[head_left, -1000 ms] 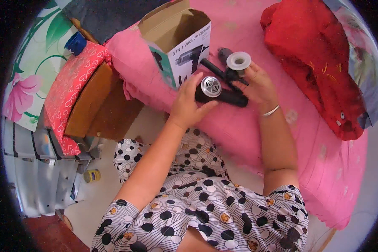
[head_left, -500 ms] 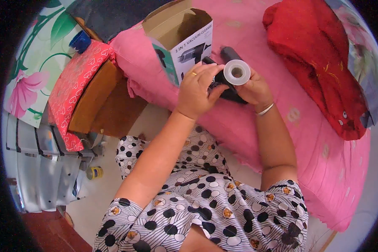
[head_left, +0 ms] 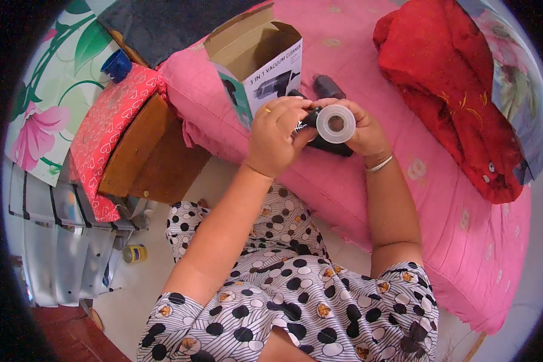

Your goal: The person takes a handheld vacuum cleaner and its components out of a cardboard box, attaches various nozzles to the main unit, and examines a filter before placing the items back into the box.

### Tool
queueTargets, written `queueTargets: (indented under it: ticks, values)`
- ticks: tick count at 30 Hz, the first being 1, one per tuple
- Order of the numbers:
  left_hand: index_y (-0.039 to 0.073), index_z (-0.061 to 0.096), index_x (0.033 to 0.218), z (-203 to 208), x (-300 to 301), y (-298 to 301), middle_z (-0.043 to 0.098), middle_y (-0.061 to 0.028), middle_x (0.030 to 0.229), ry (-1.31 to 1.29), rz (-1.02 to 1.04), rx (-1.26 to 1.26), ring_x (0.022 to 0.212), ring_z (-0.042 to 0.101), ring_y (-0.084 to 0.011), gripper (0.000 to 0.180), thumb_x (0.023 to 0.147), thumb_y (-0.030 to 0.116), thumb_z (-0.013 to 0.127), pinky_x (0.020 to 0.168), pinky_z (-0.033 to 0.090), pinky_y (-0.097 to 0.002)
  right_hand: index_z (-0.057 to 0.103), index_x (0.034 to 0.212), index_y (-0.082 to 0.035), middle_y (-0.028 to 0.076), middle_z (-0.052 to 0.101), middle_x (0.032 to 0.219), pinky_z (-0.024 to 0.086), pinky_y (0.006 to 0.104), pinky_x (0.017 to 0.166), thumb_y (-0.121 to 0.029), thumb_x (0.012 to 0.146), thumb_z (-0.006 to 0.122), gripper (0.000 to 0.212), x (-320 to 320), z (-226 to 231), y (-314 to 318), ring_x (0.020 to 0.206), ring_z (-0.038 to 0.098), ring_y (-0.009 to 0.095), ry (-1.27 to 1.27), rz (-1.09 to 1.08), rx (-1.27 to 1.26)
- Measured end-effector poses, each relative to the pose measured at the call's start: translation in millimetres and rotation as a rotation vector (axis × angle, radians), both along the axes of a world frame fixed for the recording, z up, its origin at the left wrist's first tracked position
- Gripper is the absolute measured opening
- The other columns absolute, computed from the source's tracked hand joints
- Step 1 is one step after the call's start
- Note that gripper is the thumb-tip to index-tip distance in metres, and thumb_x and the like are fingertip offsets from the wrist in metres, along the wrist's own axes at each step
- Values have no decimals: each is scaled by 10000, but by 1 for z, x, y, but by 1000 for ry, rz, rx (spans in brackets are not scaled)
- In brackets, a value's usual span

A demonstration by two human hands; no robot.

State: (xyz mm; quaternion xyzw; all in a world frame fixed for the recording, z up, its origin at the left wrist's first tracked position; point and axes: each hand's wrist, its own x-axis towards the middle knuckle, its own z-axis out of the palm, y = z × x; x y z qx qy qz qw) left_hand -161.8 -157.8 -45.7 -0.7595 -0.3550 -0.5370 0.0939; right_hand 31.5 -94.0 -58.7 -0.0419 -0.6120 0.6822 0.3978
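Observation:
My right hand point(head_left: 367, 134) is closed around a translucent round cup-like part point(head_left: 336, 138), its wide flanged rim and dark central opening facing up. My left hand point(head_left: 276, 134) is curled beside it, thumb and fingers closed on a black part point(head_left: 308, 120) with small white markings. The black part lies against the cup's left side; whether the two are joined I cannot tell. Beneath my hands is another black piece point(head_left: 335, 146), mostly hidden by them. A dark grey cylinder point(head_left: 328, 88) lies on the bed just beyond my right hand.
An open cardboard box point(head_left: 276, 71) picturing a handheld vacuum stands on the pink-covered bed point(head_left: 446, 241), beyond my left hand. Red cloth point(head_left: 446, 78) lies at the right. Leftward are a wooden piece with a red heart-patterned cover point(head_left: 111, 130), a blue cup point(head_left: 116, 65) and a yellow tin point(head_left: 134, 253).
Both hands have shifted slightly left and down with the parts. The translucent cup has turned, and its opening looks darker and plainer. My left fingers have curled in more.

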Motion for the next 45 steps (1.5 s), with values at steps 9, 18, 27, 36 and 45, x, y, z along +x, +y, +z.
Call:
queueTargets:
  ticks: [9,18,27,36,45]
  values:
    - [39,545,852,7,-17,-2,647,-106,1026,-51,146,13,908,609,-294,302,676,133,772,786,476,-380,596,1114,-43,21,623,1094,447,311,932,-124,753,717,389,16,10,-7,1022,584,150,-184,-240,-30]
    - [29,543,874,12,-5,-5,639,-123,1036,-71,49,0,905,614,-308,247,735,122,724,765,502,-367,594,1091,-44,15,632,1012,490,287,852,-88,758,722,359,14,6,2,943,602,131,-138,-265,21]
    - [16,548,907,2,2,-7,603,-141,1116,-5,68,-42,933,603,-322,245,724,91,692,793,495,-388,586,1132,-13,19,628,1016,484,266,827,-76,740,755,432,-1,22,-21,931,589,113,-270,-306,126]
    - [-34,453,1264,-3,13,-16,521,-204,1286,-31,6,-189,1137,538,-372,500,795,100,563,956,443,-390,590,1102,-11,23,628,1012,490,258,808,-87,756,752,389,-4,12,-21,909,589,108,-264,-454,146]
    - [-15,475,1166,-1,15,-4,513,-182,1305,-49,10,-144,1090,564,-356,456,758,128,618,901,477,-407,568,1117,-27,31,618,1004,489,258,790,-107,786,735,379,-10,8,-16,912,578,107,-185,-403,87]
